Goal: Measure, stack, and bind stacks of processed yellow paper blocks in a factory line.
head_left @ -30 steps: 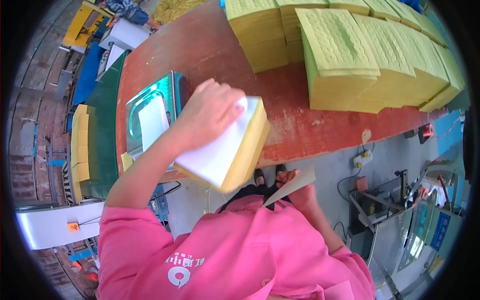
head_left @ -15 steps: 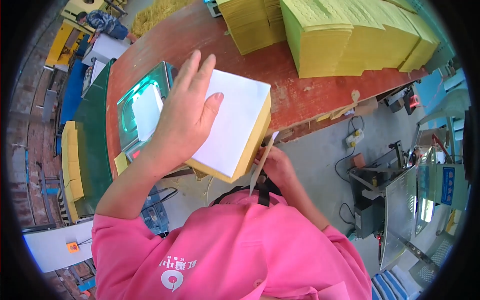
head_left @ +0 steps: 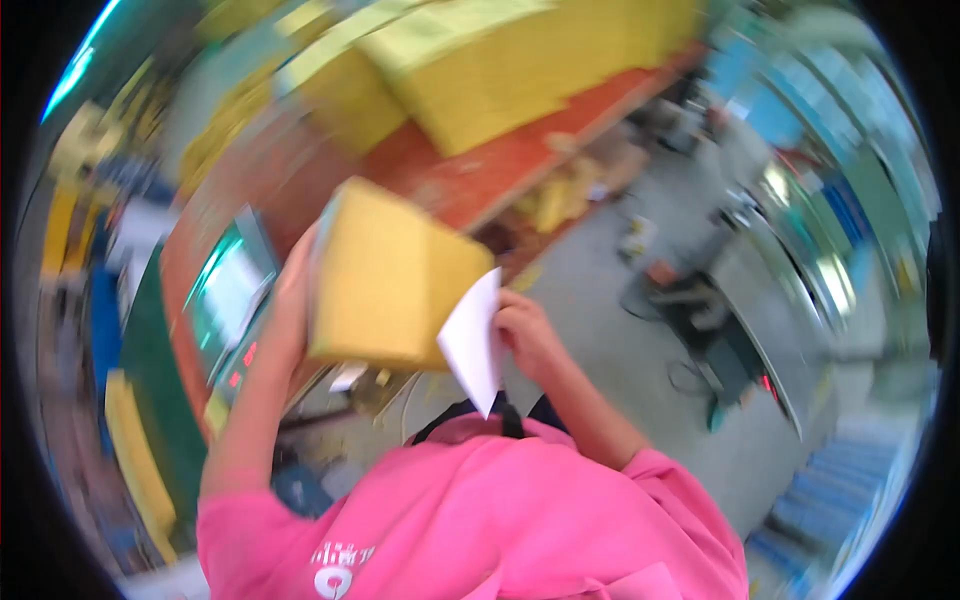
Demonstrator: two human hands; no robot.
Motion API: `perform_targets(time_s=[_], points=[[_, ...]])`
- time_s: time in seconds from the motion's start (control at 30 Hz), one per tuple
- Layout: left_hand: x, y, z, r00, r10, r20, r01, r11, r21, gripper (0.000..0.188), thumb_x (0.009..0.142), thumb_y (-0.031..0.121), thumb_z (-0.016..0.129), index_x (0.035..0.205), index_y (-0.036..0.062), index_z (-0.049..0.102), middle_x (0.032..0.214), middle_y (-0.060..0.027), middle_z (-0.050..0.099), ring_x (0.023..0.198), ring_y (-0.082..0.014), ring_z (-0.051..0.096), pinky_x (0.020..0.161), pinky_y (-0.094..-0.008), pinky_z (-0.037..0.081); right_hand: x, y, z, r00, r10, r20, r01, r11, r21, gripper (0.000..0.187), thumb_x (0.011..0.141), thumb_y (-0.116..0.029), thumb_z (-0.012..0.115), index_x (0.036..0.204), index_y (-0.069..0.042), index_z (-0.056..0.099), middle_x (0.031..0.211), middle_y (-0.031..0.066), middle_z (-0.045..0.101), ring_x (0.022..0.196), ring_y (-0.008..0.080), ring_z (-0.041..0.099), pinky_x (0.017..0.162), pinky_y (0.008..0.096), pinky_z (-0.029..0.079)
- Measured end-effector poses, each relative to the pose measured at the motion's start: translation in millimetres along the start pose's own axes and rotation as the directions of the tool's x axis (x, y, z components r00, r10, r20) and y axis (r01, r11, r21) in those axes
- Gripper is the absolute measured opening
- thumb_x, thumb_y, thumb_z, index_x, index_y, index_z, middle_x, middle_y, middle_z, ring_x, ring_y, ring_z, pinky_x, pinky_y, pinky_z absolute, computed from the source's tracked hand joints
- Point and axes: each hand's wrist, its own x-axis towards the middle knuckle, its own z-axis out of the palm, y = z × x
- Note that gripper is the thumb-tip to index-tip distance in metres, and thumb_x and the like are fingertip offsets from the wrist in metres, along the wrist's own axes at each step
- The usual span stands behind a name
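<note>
A thick block of yellow-brown paper [head_left: 385, 280] is tilted in front of me, its layered sides turned toward me. Against its left face lies my left hand [head_left: 293, 305], holding the block; the fingertips are partly hidden and blurred. My right hand [head_left: 522, 330], just past the block's right corner, pinches a white sheet [head_left: 472, 340] between closed fingers. That sheet hangs down in a slight curve, close to the block's lower right edge. Whether the block touches the table edge I cannot tell.
A red worktable [head_left: 435, 180] carries tall yellow paper stacks [head_left: 500, 85] at the far side. On its left sits a metal-trayed device [head_left: 230, 290] with green glare and red display digits. A dark machine [head_left: 730, 340] stands on the grey floor to the right.
The block has tipped, so its white top no longer shows and its yellow sides face me. My left hand has moved from its top to its left side. The white sheet has turned its face toward me.
</note>
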Motion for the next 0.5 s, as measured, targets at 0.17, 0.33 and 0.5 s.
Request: perform_targets(time_s=[0.17,0.33,0.5], points=[[-15,-93,67,0.94,0.056,0.338,0.087,0.915,-0.394,0.051,0.101,0.033,0.04,0.144,0.006,0.041,0.141,-0.0137,0.049,0.125,-0.0292,0.052,0.102,-0.042,0.046,-111,-84,-86,0.993,-0.091,-0.077,0.065,0.953,-0.296,0.015,0.078,-0.009,0.049,0.086,-0.005,0.061,0.075,-0.0047,0.05,0.071,0.0069,0.044,0.063,0.0233,0.036],[-45,-90,299,0.797,0.272,0.54,-0.279,0.958,-0.071,0.046,0.099,0.027,0.047,0.139,0.0035,0.047,0.135,-0.0134,0.053,0.121,-0.0289,0.054,0.1,-0.0401,0.046,-262,-126,-246,0.909,-0.234,-0.344,0.163,0.961,-0.223,0.014,0.08,-0.009,0.05,0.087,-0.005,0.061,0.077,-0.004,0.051,0.074,0.0073,0.048,0.065,0.024,0.039],[-94,-95,532,0.666,0.345,0.661,-0.209,0.937,-0.279,0.037,0.101,0.018,0.043,0.136,0.0064,0.047,0.127,-0.0118,0.056,0.111,-0.0223,0.059,0.092,-0.0315,0.049,-399,-152,-371,0.761,-0.264,-0.593,0.211,0.965,-0.159,0.022,0.079,-0.006,0.048,0.095,-0.004,0.063,0.08,-0.0025,0.055,0.073,0.0069,0.047,0.062,0.0226,0.036]])
